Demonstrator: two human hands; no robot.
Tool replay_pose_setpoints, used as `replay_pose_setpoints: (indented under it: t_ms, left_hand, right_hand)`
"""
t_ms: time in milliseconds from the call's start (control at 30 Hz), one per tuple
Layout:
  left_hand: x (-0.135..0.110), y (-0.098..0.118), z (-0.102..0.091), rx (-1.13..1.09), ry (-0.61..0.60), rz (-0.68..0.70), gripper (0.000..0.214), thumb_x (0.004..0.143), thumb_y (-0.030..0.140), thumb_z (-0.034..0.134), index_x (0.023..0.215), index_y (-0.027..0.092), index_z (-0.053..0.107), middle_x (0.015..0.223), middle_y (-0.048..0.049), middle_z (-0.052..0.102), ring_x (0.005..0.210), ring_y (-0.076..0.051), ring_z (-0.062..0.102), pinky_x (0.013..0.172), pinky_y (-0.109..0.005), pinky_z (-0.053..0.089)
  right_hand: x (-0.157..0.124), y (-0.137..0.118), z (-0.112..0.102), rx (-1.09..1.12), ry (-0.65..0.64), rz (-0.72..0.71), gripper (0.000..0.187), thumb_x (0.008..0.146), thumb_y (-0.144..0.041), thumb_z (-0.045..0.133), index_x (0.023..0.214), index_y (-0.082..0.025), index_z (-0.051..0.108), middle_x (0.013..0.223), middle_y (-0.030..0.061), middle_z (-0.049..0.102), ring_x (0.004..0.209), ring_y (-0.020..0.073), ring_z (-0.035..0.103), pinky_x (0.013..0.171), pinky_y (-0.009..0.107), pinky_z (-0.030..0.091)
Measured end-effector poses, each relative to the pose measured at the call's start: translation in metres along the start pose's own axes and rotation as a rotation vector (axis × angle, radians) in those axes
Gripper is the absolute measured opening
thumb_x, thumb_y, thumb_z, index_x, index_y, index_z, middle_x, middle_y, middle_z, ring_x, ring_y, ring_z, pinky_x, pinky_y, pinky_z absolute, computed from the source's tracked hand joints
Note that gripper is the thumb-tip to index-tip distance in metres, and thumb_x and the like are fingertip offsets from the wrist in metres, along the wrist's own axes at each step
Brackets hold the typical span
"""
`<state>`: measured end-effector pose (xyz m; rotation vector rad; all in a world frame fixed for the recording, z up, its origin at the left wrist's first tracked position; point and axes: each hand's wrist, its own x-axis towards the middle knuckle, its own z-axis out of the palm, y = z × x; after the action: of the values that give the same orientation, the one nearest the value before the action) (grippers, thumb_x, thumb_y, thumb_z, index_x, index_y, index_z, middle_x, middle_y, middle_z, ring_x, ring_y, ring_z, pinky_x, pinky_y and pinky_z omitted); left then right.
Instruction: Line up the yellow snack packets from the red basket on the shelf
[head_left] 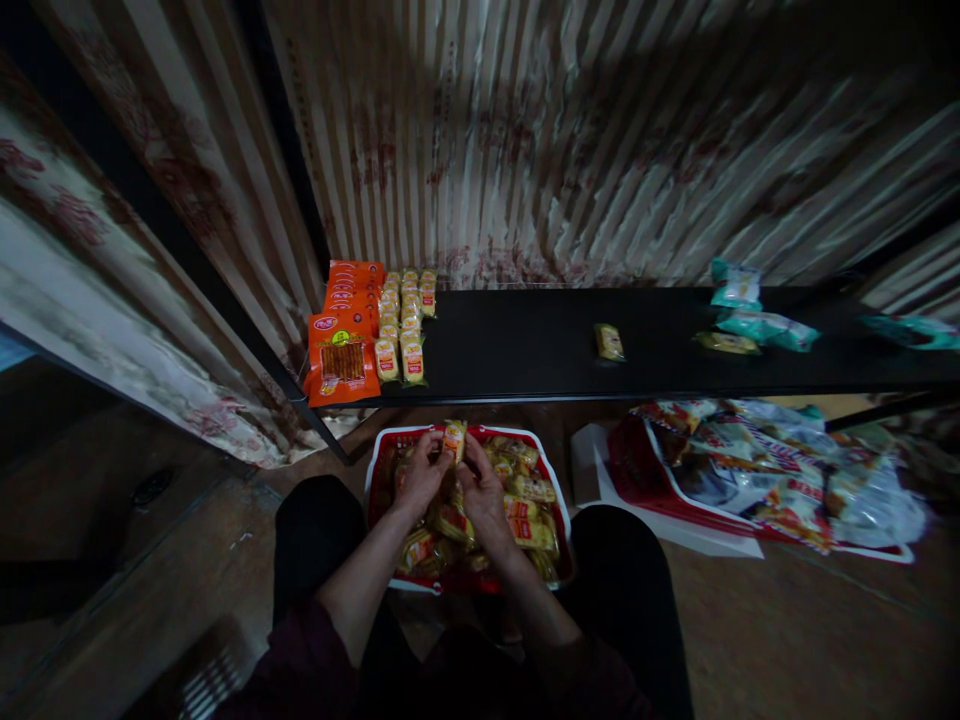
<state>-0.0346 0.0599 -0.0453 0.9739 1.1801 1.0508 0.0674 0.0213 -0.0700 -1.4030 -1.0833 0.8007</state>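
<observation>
Both my hands meet over a red basket [380,452] full of small yellow snack packets. My left hand [422,477] and my right hand [482,492] are closed on one yellow snack packet [454,438], held upright between their fingertips above the basket. The basket sits on the floor between my knees, just in front of a low black shelf [525,345].
On the shelf's left end stand orange snack packs [343,360] and rows of small yellow packets [406,320]. A lone yellow packet [609,342] lies mid-shelf; green-and-white packs [757,325] lie at the right. Torn plastic packaging [772,475] lies on the floor, right. Striped curtains hang behind.
</observation>
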Motion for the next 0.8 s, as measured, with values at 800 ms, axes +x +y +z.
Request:
replay_pose_setpoints:
  t_ms: [800]
  left_hand:
    - [-0.011,0.011,0.000,-0.341,-0.068,-0.142,0.029,0.062,0.025,0.073,0.090,0.020,0.067,0.088,-0.0019,0.067,0.086,-0.016,0.059,0.082,-0.027,0.040]
  right_hand:
    - [-0.007,-0.026,-0.002,-0.060,-0.036,0.019,0.046,0.081,-0.032,0.053,0.126,-0.023,0.058,0.121,0.0082,0.065,0.107,0.0218,0.062,0.088,0.037,0.053]
